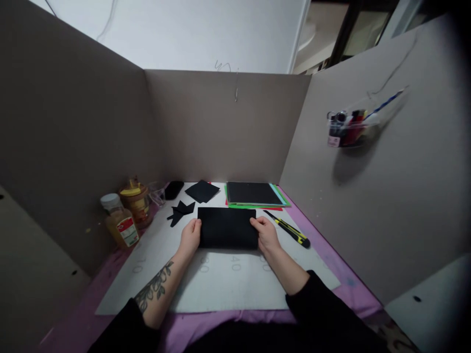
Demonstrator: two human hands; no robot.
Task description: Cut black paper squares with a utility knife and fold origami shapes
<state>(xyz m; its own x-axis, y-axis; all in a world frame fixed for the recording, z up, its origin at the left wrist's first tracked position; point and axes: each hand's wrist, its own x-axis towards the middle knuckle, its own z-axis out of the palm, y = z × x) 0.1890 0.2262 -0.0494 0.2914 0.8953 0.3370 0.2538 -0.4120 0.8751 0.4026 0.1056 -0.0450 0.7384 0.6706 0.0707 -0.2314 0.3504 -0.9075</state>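
Note:
A black sheet of paper (227, 228), which looks folded into a wide rectangle, is held between my two hands over the white mat. My left hand (190, 237) pinches its left edge, thumb on top. At the right edge, my right hand (267, 232) grips it the same way; the fingers beneath are hidden. Just beyond my left hand lies a black folded paper shape (181, 212) with pointed ends. A black and yellow utility knife (290, 230) rests to the right of my right hand.
Black paper squares (202, 191) and a stack of coloured sheets (253, 193) lie at the back. A glue bottle (119, 223) and a brown jar (136, 202) stand left. Grey panels (224, 127) enclose the table; a cup of tools (346, 131) hangs on the right one.

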